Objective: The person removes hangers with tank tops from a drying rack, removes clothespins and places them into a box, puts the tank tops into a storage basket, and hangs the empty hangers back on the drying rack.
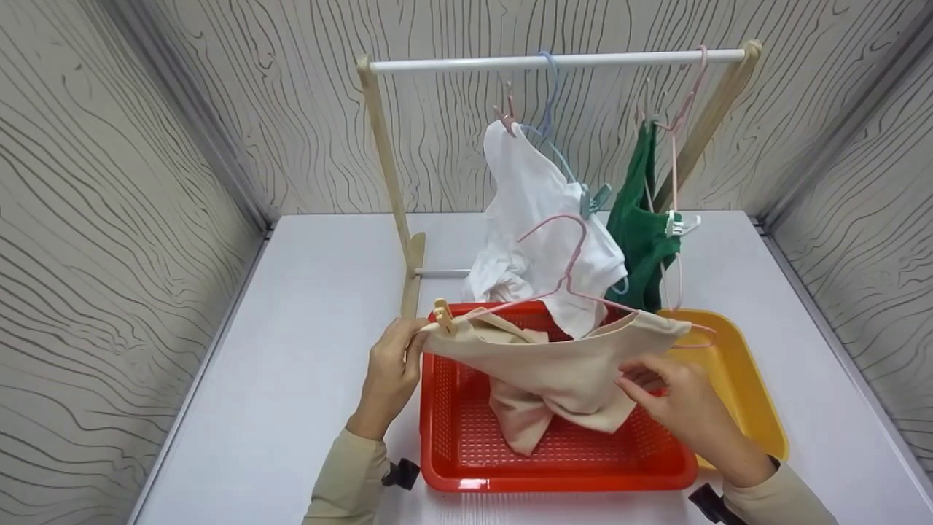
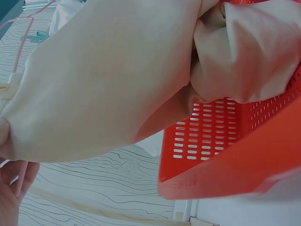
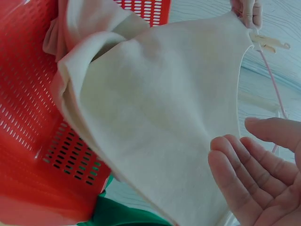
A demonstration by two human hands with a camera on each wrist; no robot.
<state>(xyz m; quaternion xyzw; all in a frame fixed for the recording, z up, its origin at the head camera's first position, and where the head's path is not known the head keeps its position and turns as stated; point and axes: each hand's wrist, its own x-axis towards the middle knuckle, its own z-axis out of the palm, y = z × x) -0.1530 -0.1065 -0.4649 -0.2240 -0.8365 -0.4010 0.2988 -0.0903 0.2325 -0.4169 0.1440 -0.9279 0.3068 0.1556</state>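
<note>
A beige garment (image 1: pixel 561 372) hangs on a pink hanger (image 1: pixel 576 262) over the red basket (image 1: pixel 561 481), its lower part drooping into the basket. My left hand (image 1: pixel 390 372) pinches the garment's left shoulder together with the hanger's end. Close to those fingers, a light tan clothespin (image 1: pixel 443 317) clips the fabric to the hanger. In the right wrist view, my right hand (image 3: pixel 258 174) has its fingers loosely bent before the cloth, with nothing held. The garment's right shoulder lies over the hanger, whose pink end sticks out beyond it, with no clothespin showing there.
A drying rack (image 1: pixel 466 65) stands behind the basket. From its rod hang a white garment (image 1: pixel 539 197) and a green garment (image 1: pixel 641 219), both clipped on hangers. A yellow tray (image 1: pixel 758 408) sits to the right of the red basket, partly behind my right hand.
</note>
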